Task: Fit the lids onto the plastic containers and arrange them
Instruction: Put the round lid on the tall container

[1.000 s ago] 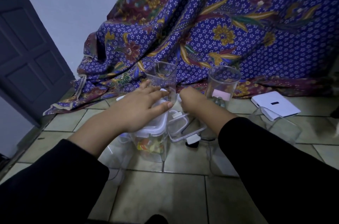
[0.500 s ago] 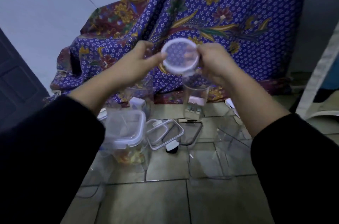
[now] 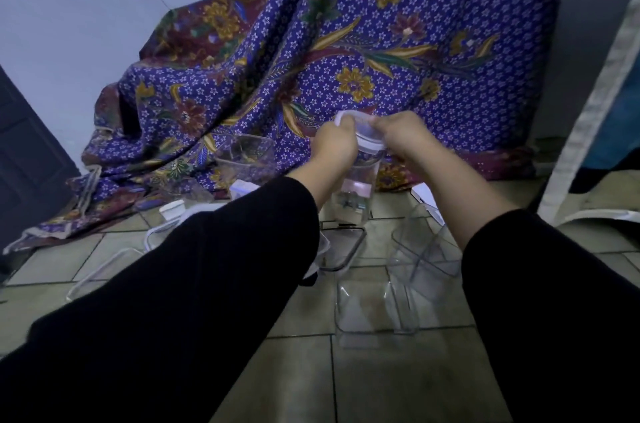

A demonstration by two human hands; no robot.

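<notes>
Nearest are beige floor tiles (image 3: 398,384) with dark grout. In front of the tall container (image 3: 356,190) lie empty clear tubs (image 3: 375,308). The tall container stands upright, with the white-rimmed lid (image 3: 367,138) on its mouth. The left hand (image 3: 334,145) and right hand (image 3: 403,136) curl over opposite edges of that lid, clamped on it. To its left is a square tub (image 3: 247,154). Behind it hangs a purple batik cloth (image 3: 346,41), with a pale wall (image 3: 69,6) and dark door (image 3: 27,152) far left.

Dim, bluish, soft, wide-angle warped
</notes>
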